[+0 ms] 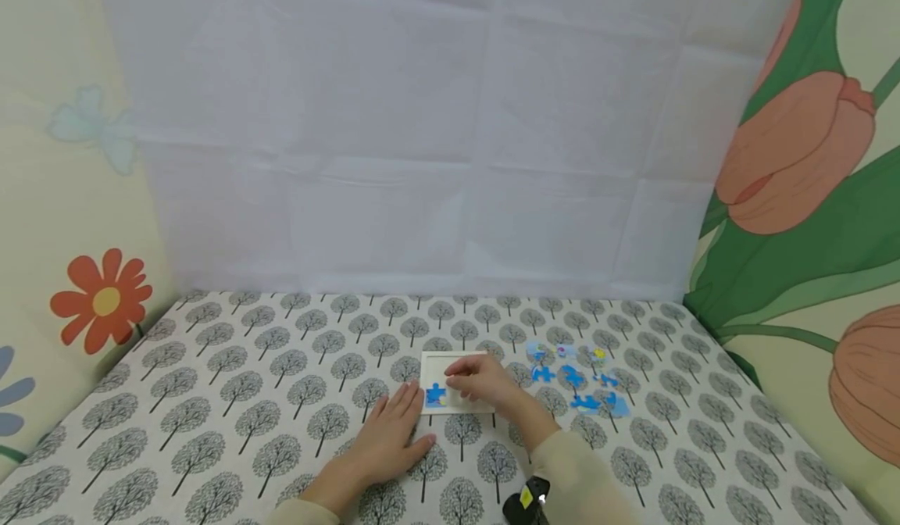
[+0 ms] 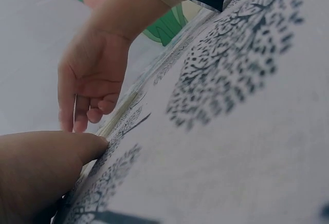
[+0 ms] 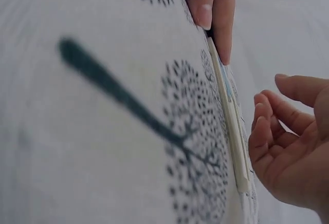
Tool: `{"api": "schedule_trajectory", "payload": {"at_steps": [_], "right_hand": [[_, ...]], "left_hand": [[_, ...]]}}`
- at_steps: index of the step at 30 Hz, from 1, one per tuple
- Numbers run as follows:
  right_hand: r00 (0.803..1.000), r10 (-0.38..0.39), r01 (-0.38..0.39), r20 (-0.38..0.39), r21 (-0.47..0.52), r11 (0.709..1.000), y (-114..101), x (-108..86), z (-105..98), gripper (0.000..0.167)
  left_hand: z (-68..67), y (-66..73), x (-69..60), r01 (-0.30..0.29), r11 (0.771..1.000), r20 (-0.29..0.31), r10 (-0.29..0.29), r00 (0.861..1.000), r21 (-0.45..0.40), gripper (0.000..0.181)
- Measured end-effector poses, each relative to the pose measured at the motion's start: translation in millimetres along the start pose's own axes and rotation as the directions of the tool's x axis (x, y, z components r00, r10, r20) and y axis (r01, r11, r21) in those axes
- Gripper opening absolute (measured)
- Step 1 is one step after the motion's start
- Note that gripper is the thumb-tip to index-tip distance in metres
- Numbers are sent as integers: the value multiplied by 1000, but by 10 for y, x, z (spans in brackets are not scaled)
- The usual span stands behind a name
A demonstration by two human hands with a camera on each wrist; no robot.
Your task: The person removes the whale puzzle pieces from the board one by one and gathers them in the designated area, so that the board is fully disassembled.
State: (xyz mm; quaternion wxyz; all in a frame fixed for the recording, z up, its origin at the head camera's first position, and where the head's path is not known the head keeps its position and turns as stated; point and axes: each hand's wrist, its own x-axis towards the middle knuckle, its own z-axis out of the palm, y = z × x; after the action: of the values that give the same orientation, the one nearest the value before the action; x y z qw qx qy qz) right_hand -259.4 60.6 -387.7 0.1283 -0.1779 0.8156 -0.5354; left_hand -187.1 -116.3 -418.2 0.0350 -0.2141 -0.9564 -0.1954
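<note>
A shallow white puzzle tray (image 1: 430, 355) lies on the patterned cloth, with a blue jigsaw piece (image 1: 435, 394) in its lower left corner. My left hand (image 1: 389, 435) rests on the cloth with its fingertips at the tray's left edge. Over the tray hovers my right hand (image 1: 483, 383), its fingers loosely bent. The right wrist view shows the right hand (image 3: 290, 147) with a gap between thumb and fingers and nothing visible in it, apart from the tray's edge (image 3: 234, 136). Part of the tray is hidden beneath this hand.
Several loose jigsaw pieces (image 1: 572, 376), mostly blue, lie spread to the right of the tray. The tablecloth (image 1: 281, 462) bears a tree print. A white sheet (image 1: 387, 134) hangs behind the table, and flowered panels (image 1: 794, 166) stand on both sides.
</note>
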Motion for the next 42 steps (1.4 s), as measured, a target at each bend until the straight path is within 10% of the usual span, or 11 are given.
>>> {"api": "schedule_trajectory", "payload": {"at_steps": [16,42], "right_hand": [[1000,17,-21,-27,-188,982,179,68,162,17],[999,-13,5,-36,-230,973,158,62,189,10]], "left_hand": [[-9,10,3,-19,1000,13,19,1000,14,67],[-6,1,-1,-13,1000,14,13,1000,28,65]]}}
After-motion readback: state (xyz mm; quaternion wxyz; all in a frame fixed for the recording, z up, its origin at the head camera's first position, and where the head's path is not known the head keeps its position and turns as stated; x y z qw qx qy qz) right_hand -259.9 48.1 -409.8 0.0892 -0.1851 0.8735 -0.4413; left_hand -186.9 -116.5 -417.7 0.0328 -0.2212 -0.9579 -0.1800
